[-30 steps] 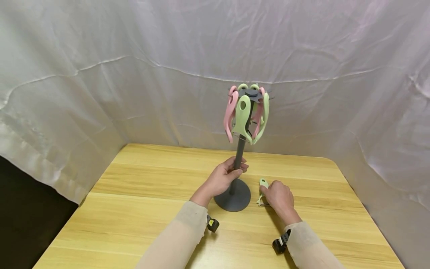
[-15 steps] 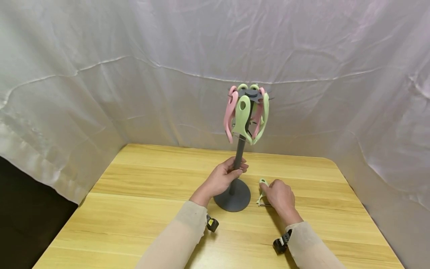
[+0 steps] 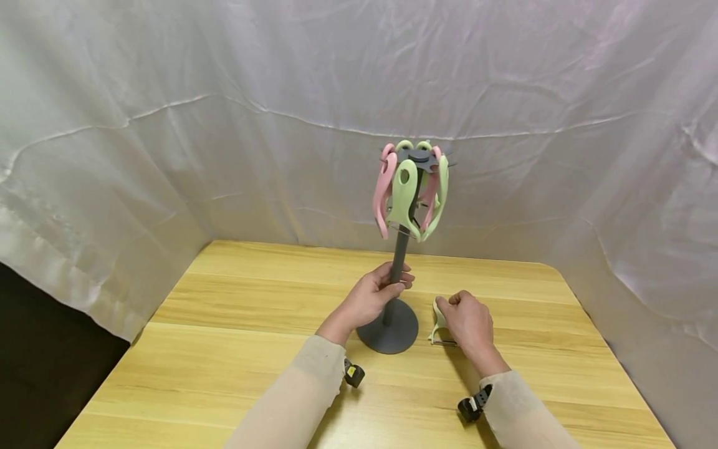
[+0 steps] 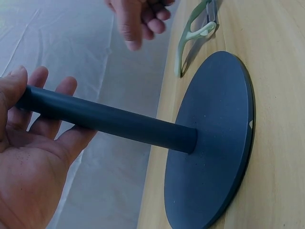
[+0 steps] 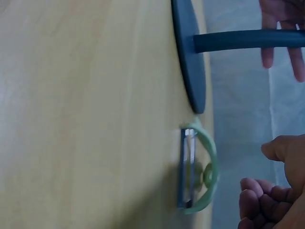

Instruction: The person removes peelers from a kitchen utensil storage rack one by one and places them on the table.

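Note:
A dark grey stand rises from a round base on the table. My left hand grips its pole low down, thumb on one side and fingers on the other. Several green and pink peelers hang round the top; a green peeler faces me beside a pink peeler. One more green Y-shaped peeler lies on the table right of the base, its metal blade towards me. My right hand hovers over that peeler's handle, fingers loosely curled and thumb apart from it in the right wrist view.
The wooden table ends at a pale cloth curtain at the back and sides. Thin hooks stick out from the stand's top. A dark gap shows beyond the table's left edge.
My right hand has shifted slightly away from me and up along the peeler's handle, covering its hole and uncovering more of the blade end. The left hand and stand stay put.

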Tool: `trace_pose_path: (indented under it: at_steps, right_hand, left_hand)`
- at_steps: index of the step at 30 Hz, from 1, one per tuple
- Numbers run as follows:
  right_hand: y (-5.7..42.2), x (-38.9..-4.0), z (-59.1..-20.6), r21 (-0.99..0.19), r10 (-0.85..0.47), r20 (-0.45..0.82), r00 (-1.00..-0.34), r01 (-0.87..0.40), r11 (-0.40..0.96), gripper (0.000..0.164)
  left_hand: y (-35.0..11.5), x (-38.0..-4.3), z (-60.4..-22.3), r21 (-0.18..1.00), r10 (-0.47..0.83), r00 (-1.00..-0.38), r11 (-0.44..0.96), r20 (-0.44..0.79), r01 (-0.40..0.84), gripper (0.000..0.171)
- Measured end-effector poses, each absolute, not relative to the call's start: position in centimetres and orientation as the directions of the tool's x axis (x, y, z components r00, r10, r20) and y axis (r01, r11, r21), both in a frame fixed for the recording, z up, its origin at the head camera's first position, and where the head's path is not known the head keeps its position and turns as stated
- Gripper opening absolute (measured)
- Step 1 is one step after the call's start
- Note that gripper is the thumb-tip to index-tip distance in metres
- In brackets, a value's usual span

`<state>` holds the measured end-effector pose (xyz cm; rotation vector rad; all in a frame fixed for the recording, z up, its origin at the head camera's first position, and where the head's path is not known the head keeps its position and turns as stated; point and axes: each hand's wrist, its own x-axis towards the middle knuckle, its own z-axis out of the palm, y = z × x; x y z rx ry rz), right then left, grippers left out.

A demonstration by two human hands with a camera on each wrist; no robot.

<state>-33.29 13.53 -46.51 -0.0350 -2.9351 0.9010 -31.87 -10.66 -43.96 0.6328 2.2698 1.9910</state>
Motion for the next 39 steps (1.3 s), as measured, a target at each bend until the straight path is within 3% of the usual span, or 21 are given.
trace_pose_path:
  at_steps: [13, 31, 39]
  right_hand:
    - [12.5, -32.1, -43.4, -0.666, 0.033, 0.198, -0.980, -0.109, 0.738, 0.035]
    - [11.7, -31.2, -41.7, -0.680, 0.042, 0.262, -0.964, -0.154, 0.717, 0.030]
    - [11.6, -31.1, -40.9, -0.689, 0.044, 0.299, -0.953, -0.184, 0.701, 0.030]
  left_hand:
    - [-10.7, -32.0, -43.8, 0.963, 0.348, -0.914, 0.089, 0.210, 0.255, 0.034]
    - [-11.6, -32.6, -43.5, 0.970, 0.439, -0.881, 0.079, 0.174, 0.231, 0.050]
    - [-11.7, -32.5, -43.5, 0.972, 0.450, -0.877, 0.069, 0.172, 0.226, 0.049]
